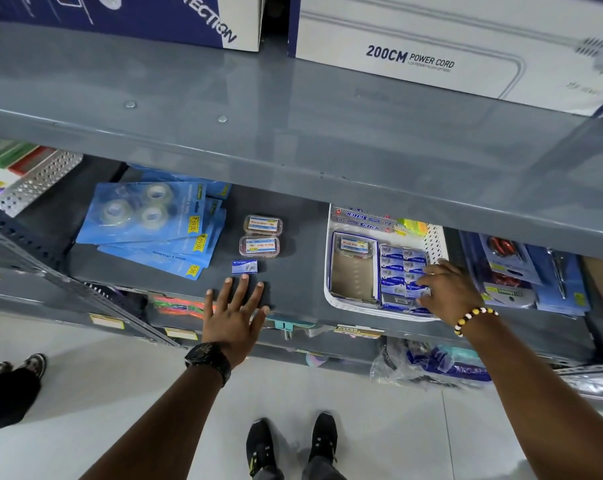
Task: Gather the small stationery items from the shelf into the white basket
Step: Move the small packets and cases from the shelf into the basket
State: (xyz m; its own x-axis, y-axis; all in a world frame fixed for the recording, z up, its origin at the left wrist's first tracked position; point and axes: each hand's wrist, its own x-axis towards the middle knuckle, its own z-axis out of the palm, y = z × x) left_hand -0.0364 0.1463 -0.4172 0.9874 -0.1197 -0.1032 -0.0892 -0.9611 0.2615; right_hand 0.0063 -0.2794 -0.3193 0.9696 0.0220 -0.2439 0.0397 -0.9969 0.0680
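grey metal shop shelving [293, 140], a pale tiled floor beneath, and large cartons on the tier above. on the middle shelf [286, 271], blue tape packs [147, 223] are fanned at the left and the white basket [431, 237] sits to the right, already partly filled with rows of small blue boxes [398, 268] and a larger open box

items not yet gathered: one small blue box [244, 266] on the bare shelf, and just behind it two clear plastic cases [261, 235] lying one behind the other

handling assessment: the small blue box looks like light, stiff card, not fragile, and best pinched across its two short sides. the clear cases look rigid and smooth, likely a little slippery, so i judge a hold across the long edges safer than one on the lid

my left hand [234, 313] lies flat, palm down, fingers spread and empty, fingertips just short of the small blue box and not touching it. the wrist carries a dark watch [208, 358] and the forearm rises straight from below

my right hand [447, 289] reaches into the basket's near right corner, fingers curled onto the packed boxes; whether it grips one or only presses them into line, i cannot tell. a beaded bracelet [473, 318] sits at that wrist
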